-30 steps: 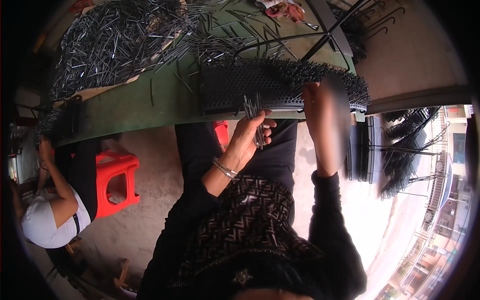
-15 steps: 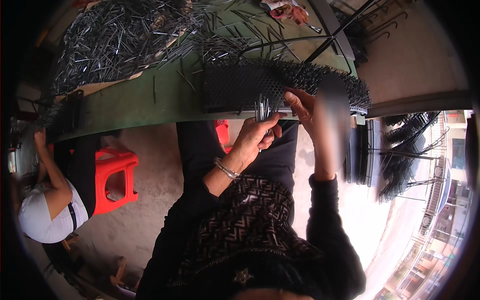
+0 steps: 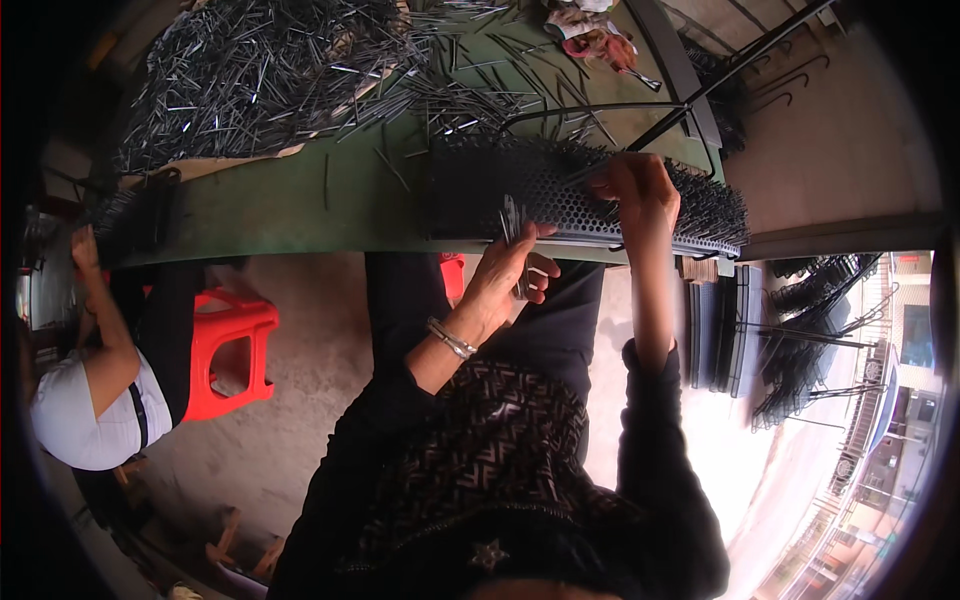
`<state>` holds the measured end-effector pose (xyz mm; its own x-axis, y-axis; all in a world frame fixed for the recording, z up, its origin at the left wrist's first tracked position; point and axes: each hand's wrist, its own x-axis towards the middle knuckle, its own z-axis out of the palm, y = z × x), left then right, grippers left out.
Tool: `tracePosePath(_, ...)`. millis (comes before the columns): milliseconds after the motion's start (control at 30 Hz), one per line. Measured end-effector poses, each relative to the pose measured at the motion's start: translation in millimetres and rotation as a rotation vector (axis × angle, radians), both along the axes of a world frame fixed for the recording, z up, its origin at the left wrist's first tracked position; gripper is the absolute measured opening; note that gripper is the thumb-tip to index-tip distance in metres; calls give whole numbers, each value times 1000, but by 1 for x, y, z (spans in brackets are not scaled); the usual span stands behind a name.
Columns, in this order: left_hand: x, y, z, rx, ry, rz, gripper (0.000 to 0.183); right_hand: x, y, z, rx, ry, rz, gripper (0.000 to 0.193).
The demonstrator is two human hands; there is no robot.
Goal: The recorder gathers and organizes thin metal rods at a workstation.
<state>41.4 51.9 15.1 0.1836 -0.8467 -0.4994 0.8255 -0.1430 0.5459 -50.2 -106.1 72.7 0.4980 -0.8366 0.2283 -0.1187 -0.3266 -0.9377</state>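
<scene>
My left hand (image 3: 497,283) is closed around a small bundle of thin metal rods (image 3: 512,216), whose ends stick up past the fingers by the front edge of the green table. My right hand (image 3: 642,187) reaches over a dark perforated rack (image 3: 570,212), its fingertips pinched together just above the holes. Whatever it pinches is too small or hidden to make out. Toward the right and the back, the rack bristles with rods standing in its holes (image 3: 712,205). Bare holes show in front of my right hand.
A big heap of loose rods (image 3: 250,80) lies on brown sheeting at the back left of the table (image 3: 300,205). A crumpled cloth (image 3: 595,40) and a black metal bar (image 3: 740,65) are behind the rack. A red stool (image 3: 235,350) and a co-worker (image 3: 95,405) are at left.
My right hand has moved up from near my left hand to farther back over the rack. My left hand keeps the bundle, now leaning and blurred. The whole view has shifted slightly.
</scene>
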Motion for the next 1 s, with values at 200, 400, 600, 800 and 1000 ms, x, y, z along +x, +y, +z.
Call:
tracePosePath(200, 3, -4, -6, 13, 122, 6, 30, 31, -25, -20, -287, 154, -178, 15)
tracePosePath(400, 2, -7, -2, -18, 82, 72, 37, 37, -29, -18, -383, 290, -189, 16)
tracePosePath(600, 9, -3, -5, -126, 110, 34, 40, 38, -39, -32, -353, 291, -144, 15)
tracePosePath(800, 13, -7, -5, -101, 36, 54, 39, 45, -35, -29, -722, 489, -167, 15)
tracePosePath(1000, 12, -10, 5, -129, 0, 75, 42, 42, -33, -34, -903, 543, -227, 21)
